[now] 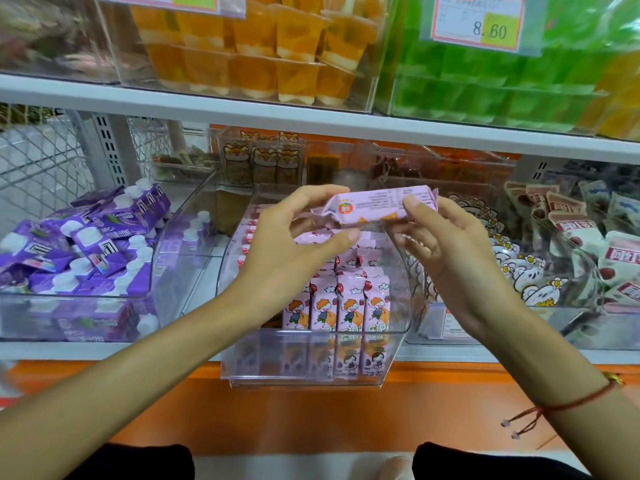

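Left hand (294, 244) pinches the left end of a pink packet (377, 207), thumb under, fingers over. The right hand (450, 251) grips the right end, thumb on top. The packet lies level, long axis left to right, above a clear bin (311, 379) of like packets. It shows what looks like a round orange-green logo; its print is too blurred to read. A tag (479, 22) above reads 8.60.

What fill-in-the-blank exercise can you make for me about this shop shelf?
1. The left hand and the right hand hold one ____ packet over the clear bin.
2. The cartons in the tray to the left are ____.
3. The price tag in front of the green goods reads ____.
Missing words: pink; purple; 8.60.
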`<state>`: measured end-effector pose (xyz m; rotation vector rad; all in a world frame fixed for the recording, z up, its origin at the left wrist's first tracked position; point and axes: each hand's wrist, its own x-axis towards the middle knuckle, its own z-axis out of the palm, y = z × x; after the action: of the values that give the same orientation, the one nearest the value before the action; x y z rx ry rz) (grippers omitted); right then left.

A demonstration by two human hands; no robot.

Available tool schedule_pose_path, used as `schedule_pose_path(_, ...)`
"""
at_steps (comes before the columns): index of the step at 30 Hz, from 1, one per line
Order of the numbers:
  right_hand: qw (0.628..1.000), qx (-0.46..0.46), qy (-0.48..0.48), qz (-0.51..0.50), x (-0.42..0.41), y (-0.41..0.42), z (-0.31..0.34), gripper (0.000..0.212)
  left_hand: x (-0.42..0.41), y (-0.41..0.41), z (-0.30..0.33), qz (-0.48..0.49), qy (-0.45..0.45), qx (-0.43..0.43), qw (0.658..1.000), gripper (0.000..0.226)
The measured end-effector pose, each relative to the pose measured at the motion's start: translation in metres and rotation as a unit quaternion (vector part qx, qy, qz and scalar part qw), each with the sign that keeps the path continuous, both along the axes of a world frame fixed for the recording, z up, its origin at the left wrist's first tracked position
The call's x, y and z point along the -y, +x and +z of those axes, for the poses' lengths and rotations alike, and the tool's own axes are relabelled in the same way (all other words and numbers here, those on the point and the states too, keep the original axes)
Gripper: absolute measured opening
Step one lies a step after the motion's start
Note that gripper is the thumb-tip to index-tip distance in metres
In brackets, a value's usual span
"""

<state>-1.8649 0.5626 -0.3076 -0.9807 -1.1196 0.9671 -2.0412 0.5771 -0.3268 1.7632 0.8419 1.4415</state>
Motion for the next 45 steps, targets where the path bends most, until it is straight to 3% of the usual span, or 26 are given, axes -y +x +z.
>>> schedule_pose_path(4,0.997,0.064,-0.030,-0.016,-0.004,0.005,-0.003,0.031,-0.009,-0.004,-0.001,0.048,0.034,-0.007,0.998,0.033)
schedule_pose_path(8,0.963,0.250,-0.035,-0.096,-0.009,0.017,-0.010,0.038,-0.029,-0.006,-0.004,0.101,0.021,0.041,0.994,0.030)
schedule_pose_path(14,0.897,0.435,-0.070,-0.038,-0.009,0.020,-0.027,0.040,-0.073,0.017,-0.012,0.145,-0.037,-0.057,0.987,0.030)
schedule_pose_path(23,0.896,0.442,-0.047,-0.006,-0.005,0.025,-0.034,0.037,-0.096,0.018,-0.003,0.105,0.042,-0.303,0.946,0.033)
schedule_pose_path(28,0.903,0.428,-0.037,0.001,-0.006,0.028,-0.036,0.037,-0.121,0.024,0.026,0.021,0.031,-0.443,0.896,0.043)
schedule_pose_path(30,0.904,0.426,-0.033,0.000,-0.007,0.029,-0.037,0.036,-0.132,0.035,0.023,0.036,0.015,-0.456,0.889,0.048)
schedule_pose_path(34,0.909,0.416,-0.023,-0.001,-0.008,0.030,-0.039,0.033,-0.140,0.057,0.007,0.098,0.011,-0.350,0.932,0.047)
schedule_pose_path(40,0.908,0.419,-0.020,-0.003,-0.010,0.031,-0.042,0.035,-0.146,0.057,-0.014,0.108,-0.011,-0.492,0.864,0.031)
schedule_pose_path(45,0.904,0.428,-0.015,-0.003,-0.012,0.032,-0.042,0.034,-0.146,0.048,-0.010,0.032,-0.007,-0.530,0.847,0.036)
